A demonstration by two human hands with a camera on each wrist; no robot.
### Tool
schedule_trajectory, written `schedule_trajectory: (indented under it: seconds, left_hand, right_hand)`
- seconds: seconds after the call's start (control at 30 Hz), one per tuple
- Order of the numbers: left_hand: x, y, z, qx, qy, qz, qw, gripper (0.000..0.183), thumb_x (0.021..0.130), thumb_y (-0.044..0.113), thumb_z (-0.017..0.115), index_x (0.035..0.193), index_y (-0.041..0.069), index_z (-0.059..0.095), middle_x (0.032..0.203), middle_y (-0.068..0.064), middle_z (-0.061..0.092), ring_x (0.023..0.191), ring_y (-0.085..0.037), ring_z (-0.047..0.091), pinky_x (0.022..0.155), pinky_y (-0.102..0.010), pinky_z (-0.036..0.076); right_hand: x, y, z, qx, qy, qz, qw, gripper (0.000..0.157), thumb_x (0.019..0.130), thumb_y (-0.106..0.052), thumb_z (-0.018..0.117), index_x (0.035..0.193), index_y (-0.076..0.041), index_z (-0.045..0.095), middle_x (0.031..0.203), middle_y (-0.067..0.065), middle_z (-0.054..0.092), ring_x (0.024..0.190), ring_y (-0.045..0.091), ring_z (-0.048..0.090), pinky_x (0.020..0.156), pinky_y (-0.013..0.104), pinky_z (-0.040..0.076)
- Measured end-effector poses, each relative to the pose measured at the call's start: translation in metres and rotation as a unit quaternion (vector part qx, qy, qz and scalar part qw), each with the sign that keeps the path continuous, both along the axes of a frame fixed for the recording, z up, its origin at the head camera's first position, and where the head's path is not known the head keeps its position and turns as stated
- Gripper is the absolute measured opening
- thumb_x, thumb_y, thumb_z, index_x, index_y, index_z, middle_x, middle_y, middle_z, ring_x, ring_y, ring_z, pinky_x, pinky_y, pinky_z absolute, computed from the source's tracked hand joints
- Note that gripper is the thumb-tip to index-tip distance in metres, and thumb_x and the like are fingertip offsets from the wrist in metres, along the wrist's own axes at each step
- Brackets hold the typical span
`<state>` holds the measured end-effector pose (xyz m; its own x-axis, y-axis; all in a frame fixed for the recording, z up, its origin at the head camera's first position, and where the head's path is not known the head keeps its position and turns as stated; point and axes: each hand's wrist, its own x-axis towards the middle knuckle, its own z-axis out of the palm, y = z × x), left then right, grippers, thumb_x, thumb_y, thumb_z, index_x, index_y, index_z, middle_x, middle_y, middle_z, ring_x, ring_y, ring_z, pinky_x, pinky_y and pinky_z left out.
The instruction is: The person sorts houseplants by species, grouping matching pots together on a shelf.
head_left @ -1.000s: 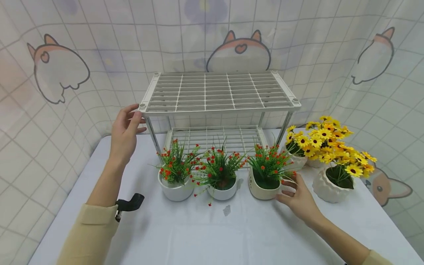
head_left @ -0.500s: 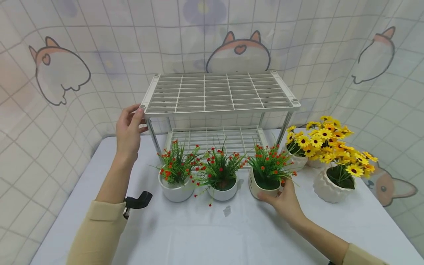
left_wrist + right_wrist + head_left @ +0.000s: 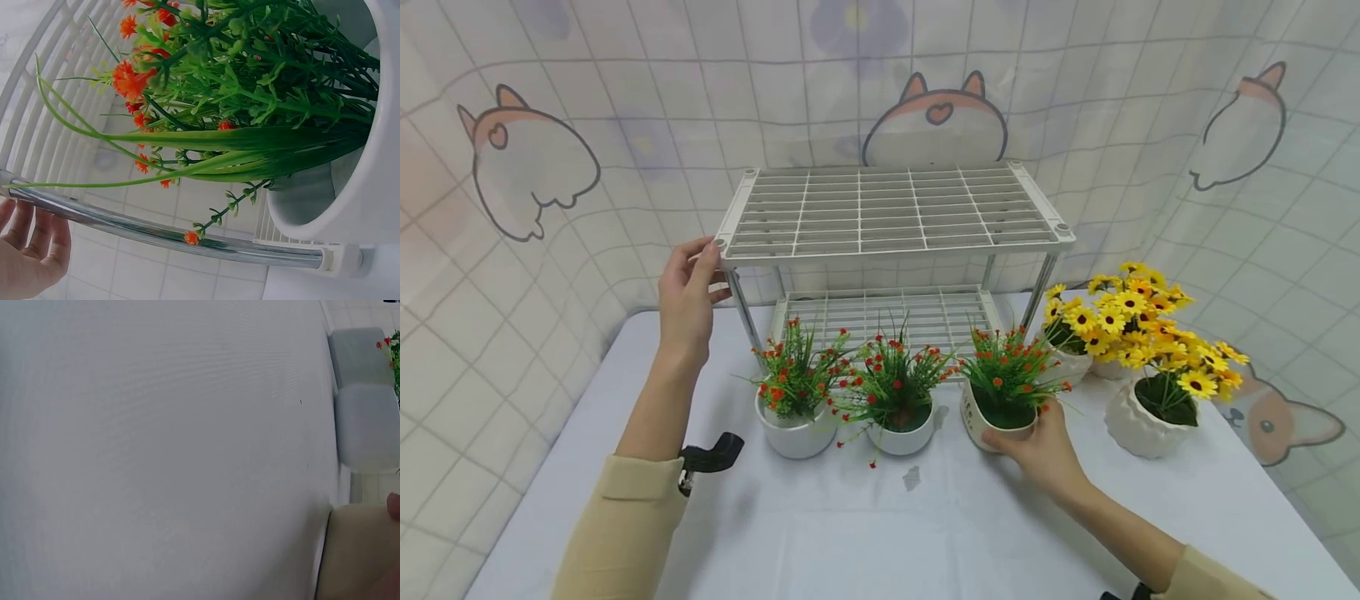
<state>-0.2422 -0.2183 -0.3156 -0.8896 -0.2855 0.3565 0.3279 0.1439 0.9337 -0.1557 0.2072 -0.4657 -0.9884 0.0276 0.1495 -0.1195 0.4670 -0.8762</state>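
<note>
My left hand (image 3: 687, 300) holds the front left corner of a two-tier white shelf rack (image 3: 1041, 200). In the left wrist view its fingers (image 3: 42, 234) lie against the top of the chrome post (image 3: 150, 228). My right hand (image 3: 1051, 454) grips a cream flowerpot (image 3: 976, 423) by its right side, thumb at the front and the other fingers mostly hidden behind. Grass and small red flowers fill this pot, which leans slightly on the table. To its left stand two white pots (image 3: 801, 437) with similar red-flowered plants. The right wrist view catches the cream pot (image 3: 356, 550) at its edge.
Yellow daisy-like flowers (image 3: 1195, 383) in white pots stand at the right, the nearest in a ridged pot (image 3: 1142, 429). The rack's lower tier (image 3: 880, 312) lies behind the red-flowered plants. A white cloth covers the table (image 3: 850, 533); a patterned curtain (image 3: 647, 100) surrounds it.
My right hand has moved left from beside the cream flowerpot and now grips it, and the pot leans a little. The left hand stays at the rack's corner, its forearm shifted slightly right.
</note>
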Motion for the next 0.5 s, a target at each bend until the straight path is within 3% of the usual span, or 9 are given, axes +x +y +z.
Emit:
schedule_trajectory:
  seconds: [0.17,0.5]
  left_hand:
    - [-0.0001,-0.0014,0.0006,0.016,0.007,-0.008,0.9998,0.040,0.107,0.038,0.055,0.135,0.011,0.058,0.117,-0.003,0.062,0.103,-0.019,0.060,0.086,-0.033,0.048]
    - [0.0003,-0.0027,0.0000,0.015,0.003,-0.014,0.9998,0.038,0.106,0.037,0.056,0.134,0.011,0.058,0.113,-0.003,0.061,0.100,-0.018,0.060,0.085,-0.033,0.048]
  right_hand:
    - [0.0028,-0.0011,0.0020,0.007,-0.031,-0.032,0.999,0.100,0.082,-0.011,0.085,0.156,0.004,0.018,0.148,0.031,0.026,0.140,0.042,0.026,0.116,0.058,0.021]
    - [0.0015,-0.0048,-0.0041,-0.024,-0.042,-0.059,0.997,0.104,0.082,-0.017,0.089,0.154,0.004,0.017,0.148,0.029,0.026,0.136,0.040,0.033,0.116,0.052,0.026]
